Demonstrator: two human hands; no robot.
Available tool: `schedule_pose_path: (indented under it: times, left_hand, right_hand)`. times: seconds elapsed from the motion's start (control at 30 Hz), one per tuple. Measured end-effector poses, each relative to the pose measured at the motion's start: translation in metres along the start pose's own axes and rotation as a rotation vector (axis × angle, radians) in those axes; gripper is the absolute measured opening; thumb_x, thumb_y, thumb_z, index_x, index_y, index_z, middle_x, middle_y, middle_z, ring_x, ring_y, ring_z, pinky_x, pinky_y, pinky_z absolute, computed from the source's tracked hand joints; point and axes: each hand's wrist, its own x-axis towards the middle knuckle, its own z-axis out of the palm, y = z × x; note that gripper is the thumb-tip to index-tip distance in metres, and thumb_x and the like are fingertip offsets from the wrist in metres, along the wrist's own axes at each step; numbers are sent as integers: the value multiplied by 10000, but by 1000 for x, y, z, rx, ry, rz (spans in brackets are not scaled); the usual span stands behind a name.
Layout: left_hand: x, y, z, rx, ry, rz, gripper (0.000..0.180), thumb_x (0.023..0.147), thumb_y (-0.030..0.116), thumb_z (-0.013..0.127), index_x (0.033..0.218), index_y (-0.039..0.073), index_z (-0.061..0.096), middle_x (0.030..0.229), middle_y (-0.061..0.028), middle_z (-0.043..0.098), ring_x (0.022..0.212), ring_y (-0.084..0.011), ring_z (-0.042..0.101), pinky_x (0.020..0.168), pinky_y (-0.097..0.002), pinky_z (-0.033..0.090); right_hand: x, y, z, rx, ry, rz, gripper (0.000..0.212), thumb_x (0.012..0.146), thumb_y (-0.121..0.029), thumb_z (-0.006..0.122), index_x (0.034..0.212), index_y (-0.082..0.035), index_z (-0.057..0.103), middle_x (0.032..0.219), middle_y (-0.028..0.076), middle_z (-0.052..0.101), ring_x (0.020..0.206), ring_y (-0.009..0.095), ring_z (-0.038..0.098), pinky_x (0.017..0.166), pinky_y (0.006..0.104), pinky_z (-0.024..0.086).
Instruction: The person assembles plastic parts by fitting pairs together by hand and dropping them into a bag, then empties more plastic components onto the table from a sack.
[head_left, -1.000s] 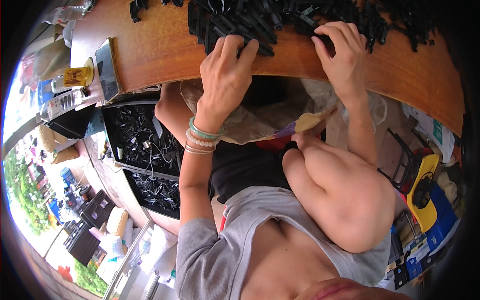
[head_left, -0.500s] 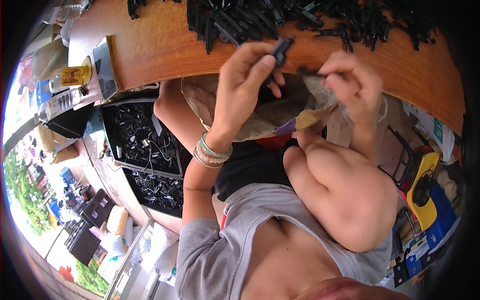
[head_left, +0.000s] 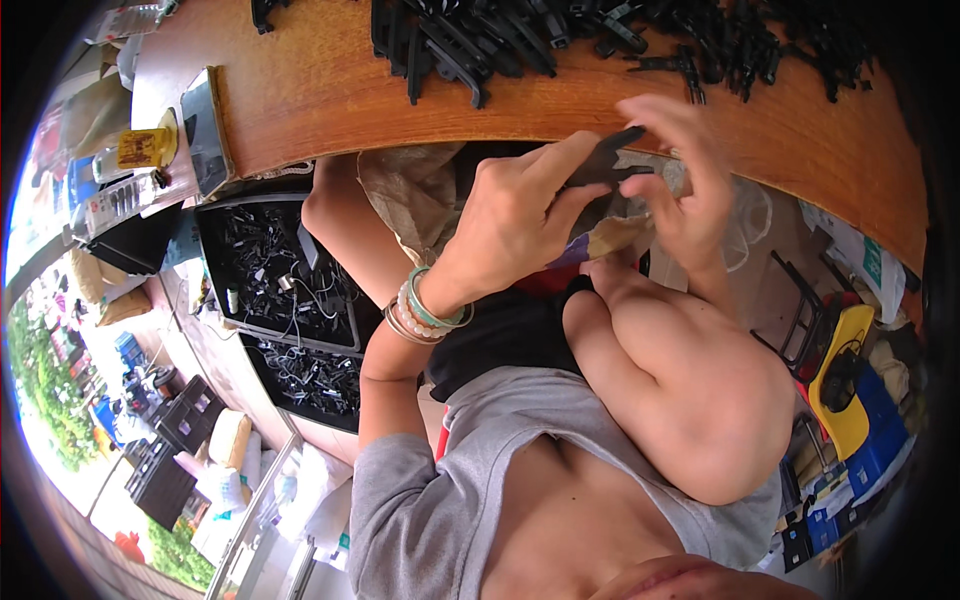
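Just past the front edge of the table, my left hand [head_left: 525, 215] pinches a black plastic part [head_left: 600, 162] between thumb and fingers. The part has narrow prongs at its right end. My right hand [head_left: 695, 185] closes on that end, its thumb below and its curved, slightly blurred fingers above. Whether a second small piece lies between them is hard to make out. Beneath the hands a crumpled translucent bag [head_left: 405, 195] lies across my lap. Beyond them, a heap of black plastic parts [head_left: 470, 45] covers the far side of the wooden table [head_left: 310, 90].
More thin black pieces [head_left: 735, 45] are piled at the far right. A flat dark device [head_left: 207, 130] lies on the table's left end, near a yellow container [head_left: 145, 148]. Black trays [head_left: 275, 345] of small parts stand at left below the table. A yellow chair [head_left: 840, 390] stands right.
My left hand has turned and moved right with the black plastic part. My right hand, earlier pinching a small dark piece, has come to meet it. More of the bag's left side shows.
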Motion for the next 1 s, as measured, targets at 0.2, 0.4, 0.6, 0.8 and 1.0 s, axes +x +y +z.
schedule_pose_path:
  times: [0.2,0.4,0.6,0.8,1.0]
  left_hand:
    - [2,3,-4,1,-51,23,355,743,26,727,1076,-43,624,807,-197,669,692,-340,667,596,-327,523]
    - [0,-2,-2,-65,-49,-7,352,756,43,729,1082,-45,632,857,-193,681,734,-315,684,629,-329,533]
    - [1,-10,-11,-118,-75,-30,309,762,88,732,1043,-6,642,816,-162,652,714,-317,645,627,-345,520]
    - [10,-37,-31,250,359,-16,151,784,57,715,920,25,658,782,-81,616,648,-213,603,557,-283,477]
    - [21,-42,-27,645,210,91,175,800,149,720,922,75,618,764,-73,536,612,-239,579,504,-322,459]
  right_hand:
    - [-8,6,-11,75,-255,35,247,753,-31,716,986,-8,635,834,94,631,697,205,593,629,278,461]
    - [-12,8,-9,78,-265,115,248,773,-81,713,964,42,613,831,92,617,726,164,555,662,258,436]
    - [-7,2,-11,94,-326,119,206,820,-78,688,981,31,621,904,95,621,779,162,563,679,255,444]
    - [9,39,-24,-72,-22,205,181,787,-118,733,925,-50,637,910,89,613,738,207,561,644,305,448]
    - [15,55,-41,-752,5,63,142,777,-71,723,884,-52,633,852,58,604,807,253,567,679,335,460]
